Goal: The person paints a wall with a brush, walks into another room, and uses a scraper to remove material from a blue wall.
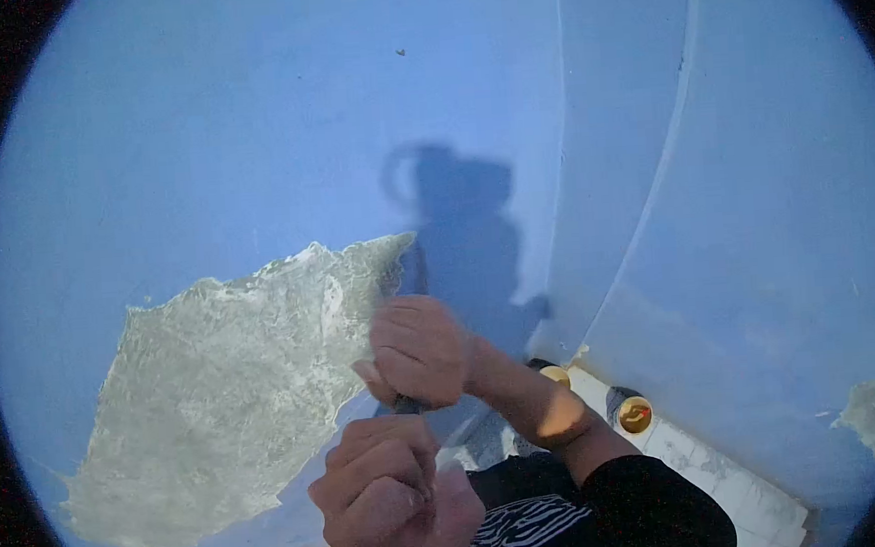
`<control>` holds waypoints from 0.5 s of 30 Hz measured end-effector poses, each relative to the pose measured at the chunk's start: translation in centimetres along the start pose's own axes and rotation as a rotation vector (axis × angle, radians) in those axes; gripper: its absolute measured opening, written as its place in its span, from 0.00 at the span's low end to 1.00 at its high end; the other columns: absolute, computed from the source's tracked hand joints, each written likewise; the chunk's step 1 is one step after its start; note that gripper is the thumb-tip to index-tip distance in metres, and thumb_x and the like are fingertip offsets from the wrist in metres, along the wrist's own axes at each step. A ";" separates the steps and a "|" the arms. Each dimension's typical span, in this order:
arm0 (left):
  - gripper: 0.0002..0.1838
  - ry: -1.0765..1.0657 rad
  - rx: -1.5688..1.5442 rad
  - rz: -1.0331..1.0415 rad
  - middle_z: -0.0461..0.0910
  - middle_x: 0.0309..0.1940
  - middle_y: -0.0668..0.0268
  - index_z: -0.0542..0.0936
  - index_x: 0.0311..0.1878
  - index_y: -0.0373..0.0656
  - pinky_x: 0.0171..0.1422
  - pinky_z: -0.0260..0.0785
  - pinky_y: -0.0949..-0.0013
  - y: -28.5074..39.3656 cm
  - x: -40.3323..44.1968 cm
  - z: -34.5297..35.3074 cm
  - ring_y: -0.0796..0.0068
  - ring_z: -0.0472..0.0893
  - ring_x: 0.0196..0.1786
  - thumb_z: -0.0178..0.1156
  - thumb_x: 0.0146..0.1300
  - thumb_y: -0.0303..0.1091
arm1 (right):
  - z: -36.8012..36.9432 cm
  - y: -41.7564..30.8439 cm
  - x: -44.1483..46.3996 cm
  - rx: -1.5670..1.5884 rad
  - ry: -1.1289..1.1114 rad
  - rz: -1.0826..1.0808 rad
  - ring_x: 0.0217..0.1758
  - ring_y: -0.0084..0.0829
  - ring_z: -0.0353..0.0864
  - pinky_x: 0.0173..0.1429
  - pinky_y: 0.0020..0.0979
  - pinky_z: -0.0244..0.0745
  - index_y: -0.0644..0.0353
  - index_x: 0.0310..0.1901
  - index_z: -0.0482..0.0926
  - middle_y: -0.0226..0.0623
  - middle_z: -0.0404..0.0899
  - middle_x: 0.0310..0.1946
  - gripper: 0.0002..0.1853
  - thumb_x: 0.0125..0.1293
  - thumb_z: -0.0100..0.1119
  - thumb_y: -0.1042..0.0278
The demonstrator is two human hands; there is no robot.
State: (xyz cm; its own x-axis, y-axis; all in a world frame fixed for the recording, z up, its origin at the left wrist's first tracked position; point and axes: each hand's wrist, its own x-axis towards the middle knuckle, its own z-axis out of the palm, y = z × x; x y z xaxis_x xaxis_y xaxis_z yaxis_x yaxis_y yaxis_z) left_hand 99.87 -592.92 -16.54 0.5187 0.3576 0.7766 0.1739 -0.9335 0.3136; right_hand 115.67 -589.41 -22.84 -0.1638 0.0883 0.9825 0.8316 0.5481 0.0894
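Observation:
A blue painted wall (pixel 250 155) fills most of the view, with a large bare grey patch (pixel 225 397) where the paint is gone. At the patch's right edge is my right hand (pixel 417 350), closed, slightly blurred and close to the wall. Just below it, my left hand (pixel 385 487) is a tight fist in front of my body. A short bit of a dark handle (pixel 407 406) shows between the two fists. Both hands appear wrapped round it; the rest of the tool is hidden, so its kind cannot be told.
Two round containers with yellowish tops stand at lower right: one (pixel 633 416) on a white tiled ledge or floor (pixel 710 467), another (pixel 556 376) partly behind my arm. A wall corner (pixel 635 231) runs down on the right. A shadow (pixel 464 212) falls above my hands.

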 end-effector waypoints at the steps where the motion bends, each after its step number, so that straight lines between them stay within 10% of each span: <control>1: 0.10 0.014 0.005 0.056 0.76 0.16 0.65 0.76 0.17 0.42 0.26 0.61 0.67 -0.9 0.3 1.2 0.71 0.73 0.18 0.65 0.50 0.29 | 0.0 0.4 -0.3 0.015 0.029 0.009 0.27 0.40 0.76 0.33 0.44 0.72 0.51 0.27 0.75 0.33 0.74 0.23 0.11 0.45 0.66 0.60; 7: 0.19 0.068 -0.575 -0.153 0.67 0.14 0.68 0.63 0.16 0.43 0.28 0.59 0.72 -5.7 -1.6 8.0 0.75 0.67 0.20 0.65 0.52 0.20 | -1.9 1.2 -8.6 -0.167 -0.812 0.382 0.32 0.44 0.82 0.37 0.43 0.76 0.57 0.33 0.78 0.42 0.79 0.27 0.11 0.55 0.60 0.59; 15: 0.09 0.122 -0.804 -0.680 0.72 0.34 0.65 0.71 0.32 0.40 0.42 0.64 0.74 -9.6 -15.1 12.5 0.77 0.70 0.36 0.63 0.55 0.22 | 0.3 -4.8 -16.3 -0.062 -1.034 0.609 0.32 0.43 0.81 0.43 0.42 0.74 0.58 0.34 0.76 0.38 0.78 0.29 0.12 0.52 0.60 0.60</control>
State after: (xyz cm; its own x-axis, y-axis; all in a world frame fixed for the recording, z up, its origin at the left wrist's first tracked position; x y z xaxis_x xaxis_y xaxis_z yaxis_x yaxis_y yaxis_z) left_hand 100.78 -589.67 -38.13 0.4248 0.8401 0.3373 -0.2322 -0.2590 0.9375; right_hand 114.18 -593.23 -39.30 -0.0598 0.9603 0.2725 0.9398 0.1462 -0.3088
